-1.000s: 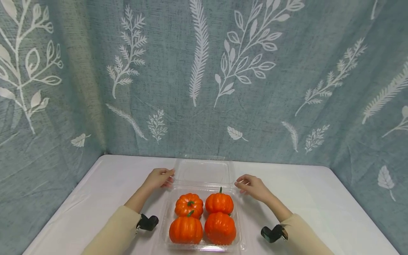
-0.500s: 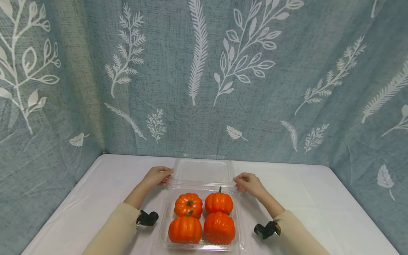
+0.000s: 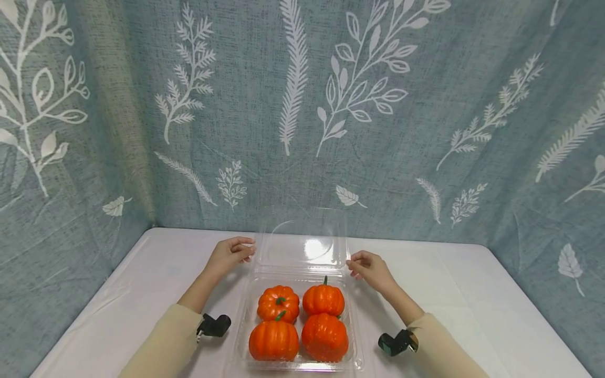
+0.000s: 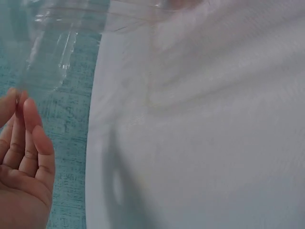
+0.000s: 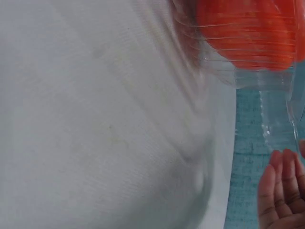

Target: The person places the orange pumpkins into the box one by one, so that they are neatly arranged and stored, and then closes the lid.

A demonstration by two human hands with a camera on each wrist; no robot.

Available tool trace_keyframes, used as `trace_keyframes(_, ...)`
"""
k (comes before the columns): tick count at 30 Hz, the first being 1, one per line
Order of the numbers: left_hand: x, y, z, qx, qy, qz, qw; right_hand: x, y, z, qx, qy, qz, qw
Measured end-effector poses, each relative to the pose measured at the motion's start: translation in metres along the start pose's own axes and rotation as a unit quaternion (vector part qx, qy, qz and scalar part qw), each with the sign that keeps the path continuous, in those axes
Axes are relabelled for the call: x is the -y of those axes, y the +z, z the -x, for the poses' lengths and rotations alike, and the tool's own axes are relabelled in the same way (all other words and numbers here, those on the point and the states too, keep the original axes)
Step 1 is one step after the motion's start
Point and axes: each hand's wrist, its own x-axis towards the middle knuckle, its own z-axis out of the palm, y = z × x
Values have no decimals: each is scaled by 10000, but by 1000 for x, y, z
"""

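Observation:
A clear plastic clamshell container (image 3: 302, 366) lies on the table, holding several small orange pumpkins (image 3: 324, 337) with green stems. Its hinged lid (image 3: 302, 247) leans back at a tilt behind the pumpkins. In the left wrist view, the thumb and fingertips of my left hand (image 4: 25, 162) pinch the lid's left edge. My right hand (image 3: 372, 270) holds the opposite edge of the lid; in the right wrist view its fingers (image 5: 288, 174) lie along that edge, the thumb mostly cut off by the frame.
A white cloth covers the table (image 3: 439, 294). Behind it and on both sides hangs a blue-green curtain (image 3: 264, 173) with white leaf patterns. Black wrist cameras (image 3: 398, 343) sit at both cuffs.
The lid has swung up from lying back flatter to a steeper tilt, its far edge now higher against the curtain. Both hands have closed in on its sides, the left rising slightly.

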Motion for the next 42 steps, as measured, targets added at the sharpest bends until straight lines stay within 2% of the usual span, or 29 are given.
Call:
trace_keyframes(7, -6, -5, 5, -57, 134, -176, 9997, 2, -1, 6, -331, -426, 255, 9982)
trace_keyframes(12, -13, -5, 15, -332, 516, -490, 9969, 3, -2, 12, -406, -680, 312, 9964)
trace_keyframes(18, -22, -3, 31, -655, 990, -928, 9886, 6, -6, 21, -331, -929, 77, 9951)
trace_keyframes(24, -24, -1, 46, -868, 1342, -1283, 9788, 10, -9, 29, -109, -533, -519, 9972)
trace_keyframes(28, -23, -1, 56, -964, 1652, -1621, 9681, 14, -9, 37, 72, -203, -831, 9963)
trace_keyframes(31, -23, -1, 64, -1032, 1819, -1977, 9577, 17, -9, 45, 206, -90, -901, 9957)
trace_keyframes(33, -24, -1, 69, -1007, 1842, -2163, 9535, 18, -8, 51, 224, -37, -796, 9966)
trace_keyframes(35, -25, -2, 75, -895, 1765, -2279, 9534, 19, -7, 58, 174, 8, -579, 9982)
trace_keyframes(38, -28, -3, 85, -626, 1596, -2203, 9603, 20, -6, 68, 117, 65, -392, 9991)
trace_keyframes(42, -29, -3, 99, -409, 1453, -2003, 9680, 18, -1, 80, 32, 176, -526, 9985)
